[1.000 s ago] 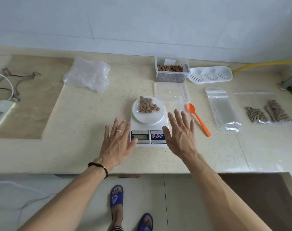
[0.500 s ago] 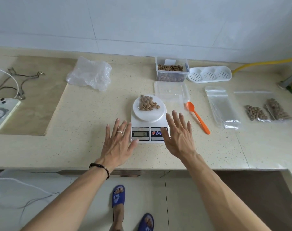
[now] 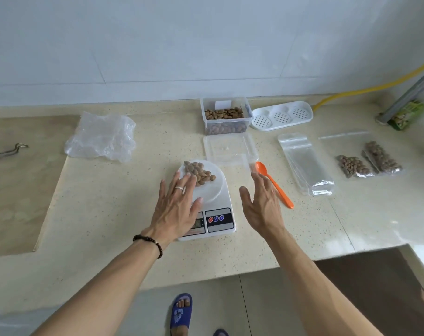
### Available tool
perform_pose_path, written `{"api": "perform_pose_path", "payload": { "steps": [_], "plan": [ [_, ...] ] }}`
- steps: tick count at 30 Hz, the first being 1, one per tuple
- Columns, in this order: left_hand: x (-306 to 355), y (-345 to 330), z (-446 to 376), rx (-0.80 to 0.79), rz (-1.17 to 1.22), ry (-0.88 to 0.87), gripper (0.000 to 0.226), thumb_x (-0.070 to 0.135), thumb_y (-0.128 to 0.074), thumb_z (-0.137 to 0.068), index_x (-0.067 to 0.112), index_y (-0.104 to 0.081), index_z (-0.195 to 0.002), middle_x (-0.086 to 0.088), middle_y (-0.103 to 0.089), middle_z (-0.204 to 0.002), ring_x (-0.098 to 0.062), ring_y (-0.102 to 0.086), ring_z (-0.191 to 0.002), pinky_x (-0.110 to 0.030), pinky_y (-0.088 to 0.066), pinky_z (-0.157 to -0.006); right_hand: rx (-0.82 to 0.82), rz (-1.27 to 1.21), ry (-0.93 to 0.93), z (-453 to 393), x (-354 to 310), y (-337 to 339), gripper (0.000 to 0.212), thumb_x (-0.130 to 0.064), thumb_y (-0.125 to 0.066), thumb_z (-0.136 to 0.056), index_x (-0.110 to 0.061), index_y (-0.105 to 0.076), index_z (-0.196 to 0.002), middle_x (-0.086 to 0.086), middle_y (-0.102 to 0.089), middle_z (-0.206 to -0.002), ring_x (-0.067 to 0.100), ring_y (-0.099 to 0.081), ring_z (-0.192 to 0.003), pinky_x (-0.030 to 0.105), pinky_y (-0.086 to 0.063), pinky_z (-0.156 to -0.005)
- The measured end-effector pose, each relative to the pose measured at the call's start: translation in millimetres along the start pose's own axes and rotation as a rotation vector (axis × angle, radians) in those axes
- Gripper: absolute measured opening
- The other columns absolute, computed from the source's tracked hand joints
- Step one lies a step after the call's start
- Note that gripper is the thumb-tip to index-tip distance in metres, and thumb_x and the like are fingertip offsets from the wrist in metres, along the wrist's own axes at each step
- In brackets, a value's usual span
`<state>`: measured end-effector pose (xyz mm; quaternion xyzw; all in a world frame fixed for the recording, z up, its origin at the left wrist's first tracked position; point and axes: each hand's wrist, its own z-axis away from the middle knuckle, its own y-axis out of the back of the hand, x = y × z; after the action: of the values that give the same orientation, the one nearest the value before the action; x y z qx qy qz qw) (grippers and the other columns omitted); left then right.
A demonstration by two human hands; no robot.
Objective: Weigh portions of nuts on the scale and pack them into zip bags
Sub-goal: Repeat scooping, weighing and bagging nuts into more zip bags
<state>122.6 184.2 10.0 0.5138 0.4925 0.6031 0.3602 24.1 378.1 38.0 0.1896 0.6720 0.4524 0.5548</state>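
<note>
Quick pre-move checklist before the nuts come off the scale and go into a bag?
1. Nuts piled on scale plate: ok.
2. Scale reading visible: not ok, left hand covers the display.
3. Right hand free: ok, open, holding nothing.
4. Empty zip bags beside the spoon: ok.
5. Top bag open: cannot tell.
6. Two filled bags set aside on the right: ok.
</note>
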Motion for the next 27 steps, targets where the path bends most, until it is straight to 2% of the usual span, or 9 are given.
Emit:
{"api": "perform_pose_path", "payload": {
  "steps": [4, 8, 12, 15, 17, 20, 22, 24, 27],
  "plan": [
    [18.0, 7.8, -59.5, -0.034, 0.043, -0.129, 0.071, 0.047, -0.008, -0.091, 0.01, -0.035, -0.145, -0.012, -0.036, -0.152, -0.028, -0.019, -0.147, -0.049, -0.012, -0.117, 0.054, -0.199, -0.207, -19.1, 8.6, 4.9, 0.049, -0.029, -0.048, -0.099, -0.015, -0.036, -0.145, 0.012, -0.047, -0.139, 0.03, -0.051, -0.122, 0.043, -0.044, -0.096],
    [32.9, 4.7, -117.6, -0.139, -0.001, -0.198, 0.053, 0.039, -0.032, -0.101, 0.013, -0.027, -0.148, -0.01, -0.028, -0.156, -0.025, -0.014, -0.148, -0.053, -0.009, -0.119, 0.113, -0.397, -0.403, -39.4, 16.3, 3.8, 0.047, -0.027, -0.049, -0.097, -0.016, -0.041, -0.142, 0.006, -0.055, -0.132, 0.017, -0.056, -0.104, 0.031, -0.041, -0.083],
    [44.0, -2.5, -158.4, -0.235, 0.017, -0.236, 0.059, 0.036, -0.041, -0.099, 0.014, -0.02, -0.15, -0.015, -0.027, -0.155, -0.024, -0.019, -0.146, -0.052, -0.008, -0.119, 0.105, -0.515, -0.536, -55.2, 20.9, -7.9, 0.053, -0.03, -0.055, -0.092, -0.016, -0.042, -0.141, 0.003, -0.06, -0.125, 0.02, -0.06, -0.106, 0.037, -0.05, -0.087],
    [47.9, -9.4, -179.6, -0.283, 0.084, -0.243, 0.059, 0.032, -0.042, -0.098, 0.014, -0.02, -0.149, -0.017, -0.042, -0.147, -0.026, -0.034, -0.139, -0.051, -0.015, -0.117, 0.089, -0.672, -0.605, -64.4, 19.5, -15.0, 0.057, -0.02, -0.063, -0.089, -0.009, -0.043, -0.14, 0.006, -0.069, -0.098, 0.02, -0.068, -0.088, 0.038, -0.059, -0.08],
    [48.6, -5.9, -189.0, -0.301, 0.176, -0.238, 0.053, 0.029, -0.043, -0.099, 0.013, -0.027, -0.147, -0.015, -0.053, -0.137, -0.028, -0.047, -0.129, -0.046, -0.028, -0.112, 0.086, -0.741, -0.609, -71.3, 15.7, -12.7, 0.052, -0.009, -0.064, -0.087, -0.005, -0.049, -0.136, 0.006, -0.069, -0.085, 0.016, -0.069, -0.076, 0.029, -0.059, -0.071],
    [44.7, 7.9, -195.5, -0.269, 0.372, -0.205, 0.046, 0.029, -0.05, -0.098, 0.012, -0.045, -0.14, -0.01, -0.063, -0.121, -0.026, -0.058, -0.112, -0.037, -0.044, -0.098, 0.108, -0.77, -0.557, -80.1, 6.0, -3.0, 0.039, -0.004, -0.064, -0.088, -0.005, -0.057, -0.126, 0.007, -0.069, -0.083, 0.012, -0.066, -0.07, 0.024, -0.057, -0.066],
    [39.2, 22.2, -196.5, -0.215, 0.521, -0.166, 0.035, 0.03, -0.057, -0.096, 0.013, -0.056, -0.127, -0.004, -0.066, -0.099, -0.019, -0.062, -0.094, -0.029, -0.047, -0.084, 0.114, -0.793, -0.518, -85.1, -1.4, 4.8, 0.036, -0.005, -0.067, -0.088, -0.009, -0.059, -0.123, 0.009, -0.07, -0.088, 0.013, -0.066, -0.071, 0.022, -0.056, -0.065],
    [33.0, 38.7, -195.9, -0.152, 0.664, -0.129, 0.018, 0.03, -0.061, -0.093, 0.014, -0.061, -0.103, -0.001, -0.064, -0.077, -0.017, -0.062, -0.074, -0.03, -0.048, -0.069, 0.105, -0.803, -0.471, -90.5, -10.5, 12.7, 0.033, -0.006, -0.068, -0.087, -0.01, -0.062, -0.119, 0.007, -0.07, -0.085, 0.013, -0.066, -0.072, 0.022, -0.055, -0.066],
    [26.9, 66.3, -186.1, -0.142, 0.792, -0.1, 0.019, 0.028, -0.059, -0.095, 0.01, -0.059, -0.088, -0.004, -0.064, -0.073, -0.014, -0.065, -0.067, -0.029, -0.052, -0.065, 0.074, -0.842, -0.406, -98.1, -26.9, 23.9, 0.023, -0.006, -0.067, -0.085, -0.009, -0.068, -0.108, 0.004, -0.065, -0.076, 0.013, -0.061, -0.069, 0.025, -0.054, -0.067]
  ]
}}
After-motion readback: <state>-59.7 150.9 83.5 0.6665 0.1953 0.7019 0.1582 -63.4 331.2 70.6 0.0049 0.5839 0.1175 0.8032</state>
